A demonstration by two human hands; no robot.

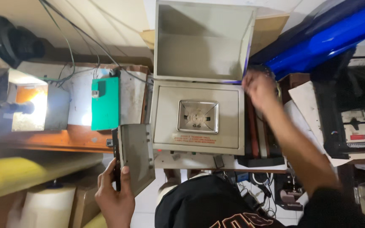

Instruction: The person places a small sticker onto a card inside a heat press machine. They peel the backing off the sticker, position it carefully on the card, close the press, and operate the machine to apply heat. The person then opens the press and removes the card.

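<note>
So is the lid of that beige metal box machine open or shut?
Open. The beige metal lid stands raised behind the box machine, baring its small square window; the blurred right hand is at the lid's right edge.

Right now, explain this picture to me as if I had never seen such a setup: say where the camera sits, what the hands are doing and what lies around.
There is one picture, taken by a camera on the person's head, looking down past a black shirt.

In the middle stands a beige metal box with its hinged lid raised. Its top face has a small square window in it.

The left hand grips a flat grey panel with a dark edge, held beside the box. The right hand is blurred, at the lid's right edge; whether it grips anything is unclear.

To the left lie a green board and loose wires; to the right, a blue cover and a black machine.
</note>
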